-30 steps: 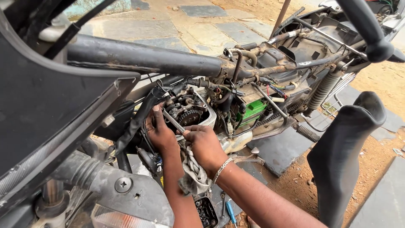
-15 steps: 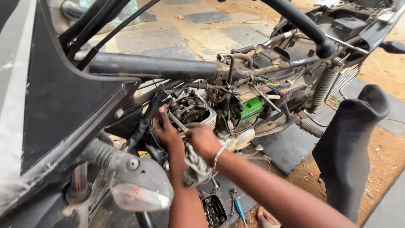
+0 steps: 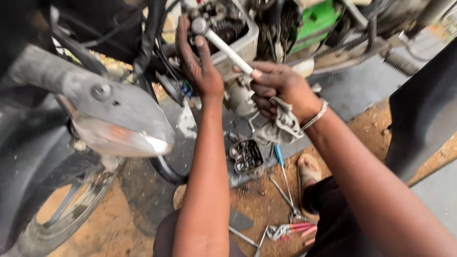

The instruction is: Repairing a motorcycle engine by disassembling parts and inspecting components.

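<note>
My right hand [image 3: 281, 88] has a closed grip on one long silver metal socket wrench [image 3: 228, 50] and one grey rag [image 3: 283, 124]. My left hand [image 3: 200, 62] cups the wrench head against the open engine [image 3: 238, 33]. Below my grip: one small tray of bolts [image 3: 246, 155], one blue-handled screwdriver [image 3: 282, 166], one pair of red-handled pliers [image 3: 290, 230].

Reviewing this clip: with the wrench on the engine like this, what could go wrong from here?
1. The right hand grips the wrench handle near its end together with a rag; the grip may slip.
2. The left hand steadies the wrench head against the engine; a slip could pinch its fingers.
3. Pliers and a screwdriver lie loose on the ground by the sandalled foot, a likely trip hazard.
</note>
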